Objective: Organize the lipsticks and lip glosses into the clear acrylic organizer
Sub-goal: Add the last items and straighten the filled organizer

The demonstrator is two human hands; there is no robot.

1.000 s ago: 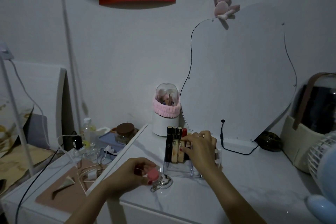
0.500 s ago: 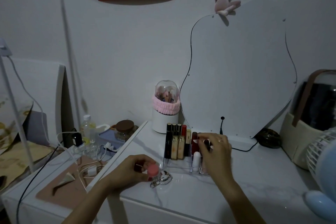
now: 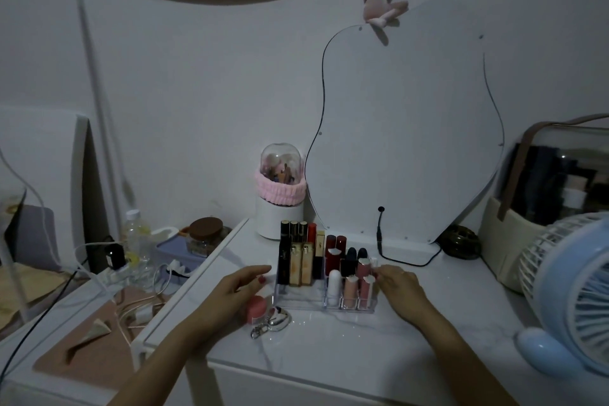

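Observation:
The clear acrylic organizer (image 3: 298,301) stands on the white table, in front of the mirror. Tall black and gold lip glosses (image 3: 296,254) fill its left rear slots. Red, black, pink and white lipsticks (image 3: 350,287) stand upright in the small right slots. My left hand (image 3: 237,288) reaches to the organizer's left wall with fingers stretched out and holds nothing. A pink round-topped lip item (image 3: 256,306) sits on the table just below that hand. My right hand (image 3: 400,288) is at the organizer's right side, its fingertips touching the rightmost tube (image 3: 374,263) and the wall.
A silver keychain (image 3: 275,323) lies in front of the organizer. A domed brush holder (image 3: 280,194) and a curvy mirror (image 3: 405,128) stand behind it. At the right are a blue fan (image 3: 573,300) and a storage case (image 3: 557,194). Cables, a bottle and a jar clutter the lower desk at the left.
My left hand let go of the pink item and stretched toward the organizer's left wall. My right hand moved from over the lipsticks to the organizer's right side.

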